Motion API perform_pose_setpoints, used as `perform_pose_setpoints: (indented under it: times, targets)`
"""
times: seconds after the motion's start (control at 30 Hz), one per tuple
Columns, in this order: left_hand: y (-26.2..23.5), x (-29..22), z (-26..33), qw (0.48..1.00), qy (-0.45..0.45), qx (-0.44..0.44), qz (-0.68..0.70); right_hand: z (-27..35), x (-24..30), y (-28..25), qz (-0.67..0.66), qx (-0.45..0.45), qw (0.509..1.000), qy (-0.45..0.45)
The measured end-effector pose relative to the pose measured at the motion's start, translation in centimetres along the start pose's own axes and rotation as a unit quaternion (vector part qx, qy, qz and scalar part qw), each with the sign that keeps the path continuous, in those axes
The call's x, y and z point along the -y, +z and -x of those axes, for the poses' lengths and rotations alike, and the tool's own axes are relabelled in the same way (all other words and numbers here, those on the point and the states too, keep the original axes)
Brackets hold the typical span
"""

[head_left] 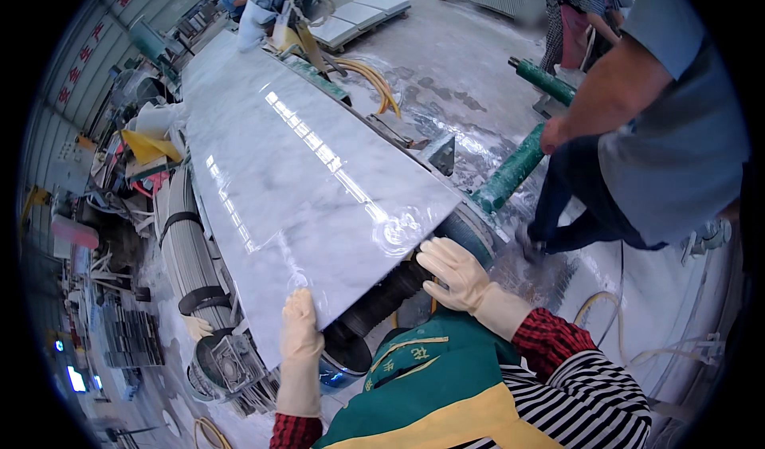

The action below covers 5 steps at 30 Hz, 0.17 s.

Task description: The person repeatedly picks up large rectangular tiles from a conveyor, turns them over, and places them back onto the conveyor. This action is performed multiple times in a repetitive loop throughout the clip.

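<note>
A large, glossy white-grey marble slab (319, 186) stretches away from me, with lights mirrored on its surface. My left hand (300, 329), in a cream rubber glove, is closed at the slab's near edge with its fingers bunched over the top. At the near right corner, my right hand (458, 274) wears a matching glove. Its fingers are stretched out against the edge, and I cannot tell how firmly they touch. Beneath the near edge a dark ribbed roller (382, 301) shows in part.
On the right a co-worker's hand (551, 134) rests on a green roller (510, 170). Left of the slab runs a grey ribbed conveyor part (187, 238), with a loose cream glove (197, 327) nearby. Yellow hoses (370, 78) and pale slabs (362, 15) lie on the floor beyond.
</note>
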<state>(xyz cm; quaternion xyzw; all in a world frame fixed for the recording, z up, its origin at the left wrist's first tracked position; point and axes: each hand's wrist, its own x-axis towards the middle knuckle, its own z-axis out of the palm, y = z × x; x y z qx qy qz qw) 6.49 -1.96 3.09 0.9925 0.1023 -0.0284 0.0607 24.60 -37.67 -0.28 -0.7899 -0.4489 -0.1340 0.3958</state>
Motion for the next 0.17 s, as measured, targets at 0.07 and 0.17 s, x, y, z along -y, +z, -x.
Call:
perform_pose_setpoints:
  times: [0.07,0.17]
  targets:
    - [-2.7,0.9,-1.0,0.999,0.003,0.05,0.012,2.0,-0.3,-1.1,-0.007,0.0,1.0,0.025]
    - [-3.8,2.9,-2.8,0.954,-0.036,0.079,0.286,2.9,-0.9,-1.8,-0.052,0.033,0.997,0.056]
